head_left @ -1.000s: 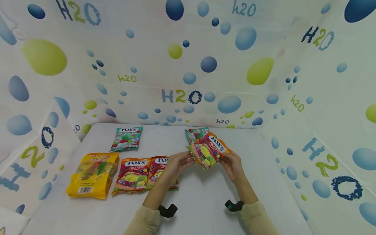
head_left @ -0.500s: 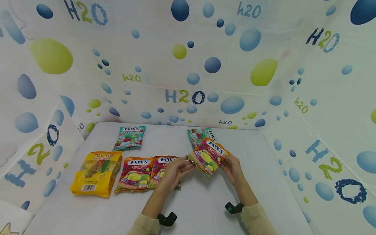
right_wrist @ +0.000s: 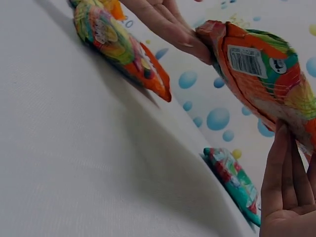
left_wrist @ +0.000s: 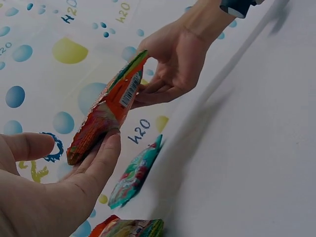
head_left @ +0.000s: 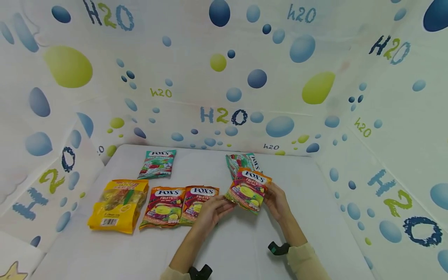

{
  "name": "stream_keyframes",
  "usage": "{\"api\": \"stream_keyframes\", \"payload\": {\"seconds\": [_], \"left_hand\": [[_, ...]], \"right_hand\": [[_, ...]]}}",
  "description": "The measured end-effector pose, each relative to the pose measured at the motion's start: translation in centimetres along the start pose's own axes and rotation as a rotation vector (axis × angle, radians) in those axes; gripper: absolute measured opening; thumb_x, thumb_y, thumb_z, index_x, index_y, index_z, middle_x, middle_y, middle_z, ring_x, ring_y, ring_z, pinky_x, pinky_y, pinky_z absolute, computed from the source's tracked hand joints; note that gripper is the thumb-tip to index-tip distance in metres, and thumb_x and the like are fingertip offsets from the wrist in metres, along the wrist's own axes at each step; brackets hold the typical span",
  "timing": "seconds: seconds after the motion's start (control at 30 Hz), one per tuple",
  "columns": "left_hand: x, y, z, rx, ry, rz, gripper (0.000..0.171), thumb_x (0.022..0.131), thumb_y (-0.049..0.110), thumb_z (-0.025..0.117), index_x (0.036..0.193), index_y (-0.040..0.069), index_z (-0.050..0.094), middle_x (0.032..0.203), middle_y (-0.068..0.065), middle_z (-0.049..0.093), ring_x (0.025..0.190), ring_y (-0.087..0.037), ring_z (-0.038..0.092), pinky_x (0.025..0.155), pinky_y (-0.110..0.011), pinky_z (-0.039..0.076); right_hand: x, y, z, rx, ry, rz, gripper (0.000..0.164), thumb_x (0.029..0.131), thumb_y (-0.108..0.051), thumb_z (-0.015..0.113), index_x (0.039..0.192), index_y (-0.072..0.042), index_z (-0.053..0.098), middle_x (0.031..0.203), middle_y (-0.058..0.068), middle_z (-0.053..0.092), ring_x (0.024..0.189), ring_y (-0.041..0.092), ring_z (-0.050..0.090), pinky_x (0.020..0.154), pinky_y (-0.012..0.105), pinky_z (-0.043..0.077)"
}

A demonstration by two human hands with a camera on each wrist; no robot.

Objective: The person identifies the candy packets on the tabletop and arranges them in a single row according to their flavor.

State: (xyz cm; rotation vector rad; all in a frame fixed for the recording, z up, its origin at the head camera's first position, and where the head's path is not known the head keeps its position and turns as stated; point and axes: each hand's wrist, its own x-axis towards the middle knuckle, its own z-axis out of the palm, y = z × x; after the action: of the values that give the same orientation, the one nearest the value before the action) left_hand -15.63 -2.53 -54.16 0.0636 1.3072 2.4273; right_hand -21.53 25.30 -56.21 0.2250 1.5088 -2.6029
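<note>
Orange candy packet aloft over white table, between 2 hands, logo edge away from the person; long axis unclear. Right hand pinches its right edge; left hand's fingers prop the lower-left corner, thumb clear.

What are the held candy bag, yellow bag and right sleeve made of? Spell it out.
Held candy bag: probably thin plastic film, softly shiny; its surface creases.
Yellow bag: likely glossy plastic, judging by highlights and wrinkles.
Right sleeve: matte beige cloth, apparently, given its soft folds; fibre can't be told.
</note>
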Motion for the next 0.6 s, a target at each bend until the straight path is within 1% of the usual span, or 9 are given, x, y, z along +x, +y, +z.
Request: {"api": "stream_keyframes", "payload": {"seconds": [0.13, 0.2, 0.37, 0.53, 0.6], "left_hand": [[-0.5, -0.4, 0.0, 0.0, -0.004, 0.008, 0.045, 0.11, 0.009, 0.043, 0.147, -0.018, 0.038, 0.143, -0.036, 0.055, 0.132, -0.04, 0.059, 0.115, -0.052, 0.042], [-0.7, -0.5, 0.0, 0.009, 0.001, 0.012, 0.046, 0.11, 0.009, 0.044, 0.147, -0.017, 0.038, 0.143, -0.036, 0.054, 0.133, -0.041, 0.058, 0.115, -0.051, 0.042], [-1.3, -1.0, 0.0, 0.041, 0.019, 0.003, 0.046, 0.11, 0.011, 0.045, 0.147, -0.016, 0.039, 0.144, -0.034, 0.054, 0.132, -0.039, 0.059, 0.115, -0.048, 0.043], [-2.1, -1.4, 0.1, 0.034, 0.039, -0.008, 0.047, 0.11, 0.011, 0.046, 0.147, -0.017, 0.037, 0.144, -0.035, 0.054, 0.133, -0.04, 0.059, 0.115, -0.049, 0.043], [-2.3, -1.7, 0.1, 0.029, 0.05, -0.012, 0.048, 0.11, 0.011, 0.046, 0.148, -0.017, 0.036, 0.144, -0.036, 0.054, 0.132, -0.041, 0.059, 0.114, -0.048, 0.044]], "right_hand": [[0.2, 0.3, 0.2, -0.019, 0.008, 0.015, 0.019, 0.107, -0.025, 0.057, 0.11, -0.008, 0.064, 0.115, 0.009, 0.071, 0.096, 0.017, 0.067, 0.08, 0.027, 0.058], [0.3, 0.4, 0.3, -0.022, 0.016, 0.024, 0.018, 0.106, -0.026, 0.059, 0.107, -0.009, 0.064, 0.114, 0.008, 0.072, 0.096, 0.017, 0.067, 0.08, 0.027, 0.059], [0.5, 1.0, 0.5, -0.044, 0.034, 0.043, 0.021, 0.106, -0.029, 0.06, 0.111, -0.008, 0.064, 0.114, 0.008, 0.072, 0.095, 0.019, 0.068, 0.078, 0.027, 0.059], [0.5, 1.5, 0.8, -0.077, 0.027, 0.045, 0.022, 0.107, -0.028, 0.06, 0.113, -0.007, 0.063, 0.116, 0.008, 0.069, 0.1, 0.02, 0.064, 0.079, 0.027, 0.058], [0.5, 1.7, 0.9, -0.091, 0.028, 0.05, 0.027, 0.106, -0.029, 0.061, 0.118, -0.005, 0.063, 0.119, 0.009, 0.068, 0.103, 0.02, 0.063, 0.081, 0.027, 0.058]]}}
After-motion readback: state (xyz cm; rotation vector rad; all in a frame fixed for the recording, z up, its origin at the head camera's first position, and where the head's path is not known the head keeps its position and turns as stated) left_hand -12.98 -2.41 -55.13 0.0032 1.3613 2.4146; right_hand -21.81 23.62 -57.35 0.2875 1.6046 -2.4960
